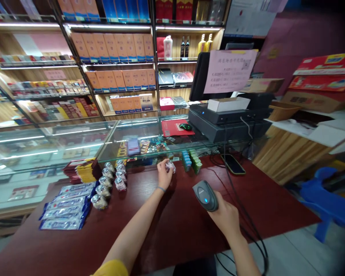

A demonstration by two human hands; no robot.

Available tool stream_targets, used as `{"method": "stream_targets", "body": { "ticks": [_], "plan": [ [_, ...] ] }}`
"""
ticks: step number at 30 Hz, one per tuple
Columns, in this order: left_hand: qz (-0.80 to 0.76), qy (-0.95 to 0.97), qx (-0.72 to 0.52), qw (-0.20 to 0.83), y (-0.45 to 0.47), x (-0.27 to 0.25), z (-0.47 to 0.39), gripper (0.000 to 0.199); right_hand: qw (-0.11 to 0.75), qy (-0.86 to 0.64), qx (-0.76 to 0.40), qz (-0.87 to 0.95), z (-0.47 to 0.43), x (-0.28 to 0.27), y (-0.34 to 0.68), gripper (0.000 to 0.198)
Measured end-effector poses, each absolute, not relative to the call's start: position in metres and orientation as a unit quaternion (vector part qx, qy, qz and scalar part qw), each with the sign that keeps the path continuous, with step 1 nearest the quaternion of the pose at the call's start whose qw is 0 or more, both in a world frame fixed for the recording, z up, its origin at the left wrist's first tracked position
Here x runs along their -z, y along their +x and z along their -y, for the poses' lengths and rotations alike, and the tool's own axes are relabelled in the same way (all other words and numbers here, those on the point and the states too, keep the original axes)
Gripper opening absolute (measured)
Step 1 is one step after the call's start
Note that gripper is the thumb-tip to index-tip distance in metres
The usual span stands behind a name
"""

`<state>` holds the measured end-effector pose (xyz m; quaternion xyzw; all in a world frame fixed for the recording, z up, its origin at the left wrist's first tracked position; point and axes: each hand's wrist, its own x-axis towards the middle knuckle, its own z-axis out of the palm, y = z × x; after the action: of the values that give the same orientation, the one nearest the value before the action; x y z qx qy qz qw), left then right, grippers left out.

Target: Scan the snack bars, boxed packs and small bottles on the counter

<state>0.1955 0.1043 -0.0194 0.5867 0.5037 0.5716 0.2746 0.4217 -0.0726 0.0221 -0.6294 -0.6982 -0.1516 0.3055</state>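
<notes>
My left hand [164, 173] reaches to the far side of the dark red counter, its fingers closed on a small clear-wrapped jar [170, 166]. A grey barcode scanner [206, 196] is in my right hand [225, 215], with a blue light showing on top. Right of the left hand stand short rows of small blue tubs [186, 161] and green tubs [195, 161]. To the left are two rows of small silver-lidded jars [120, 181]. Beyond them, flat blue-and-silver packets [64, 212] lie overlapped, with a stack of dark red and yellow packets [82, 170] behind.
A phone [232, 164] and the scanner's black cable [238, 191] lie on the right. Behind the counter stand a glass case [60, 149], a monitor [199, 76], a black cash drawer [227, 126] and a mouse [185, 126]. A blue stool [329, 199] stands at the right.
</notes>
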Motion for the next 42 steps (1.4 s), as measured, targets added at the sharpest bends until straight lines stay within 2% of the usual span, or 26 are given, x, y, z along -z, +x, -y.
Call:
{"method": "stream_targets", "body": {
  "ticks": [5, 14, 20, 29, 38, 42],
  "plan": [
    [-0.439, 0.536, -0.585, 0.422, 0.132, 0.02, -0.061, 0.051, 0.329, -0.588, 0.141, 0.725, 0.07, -0.019, 0.396, 0.033],
    [-0.448, 0.485, -0.569, 0.49, 0.03, 0.013, 0.007, 0.06, 0.336, -0.521, 0.102, 0.778, 0.068, -0.015, 0.331, 0.03],
    [-0.46, 0.477, -0.593, 0.457, 0.007, 0.017, 0.033, 0.059, 0.305, -0.473, 0.095, 0.821, 0.069, -0.009, 0.3, 0.036],
    [-0.446, 0.497, -0.608, 0.429, 0.004, 0.03, 0.034, 0.055, 0.291, -0.4, 0.158, 0.854, 0.076, 0.006, 0.286, 0.043],
    [-0.469, 0.511, -0.606, 0.39, 0.006, 0.026, 0.033, 0.049, 0.27, -0.379, 0.153, 0.872, 0.082, 0.007, 0.283, 0.031],
    [-0.483, 0.537, -0.619, 0.307, 0.006, 0.025, 0.037, 0.043, 0.289, -0.381, 0.158, 0.864, 0.081, 0.01, 0.284, 0.036]
  ]
}}
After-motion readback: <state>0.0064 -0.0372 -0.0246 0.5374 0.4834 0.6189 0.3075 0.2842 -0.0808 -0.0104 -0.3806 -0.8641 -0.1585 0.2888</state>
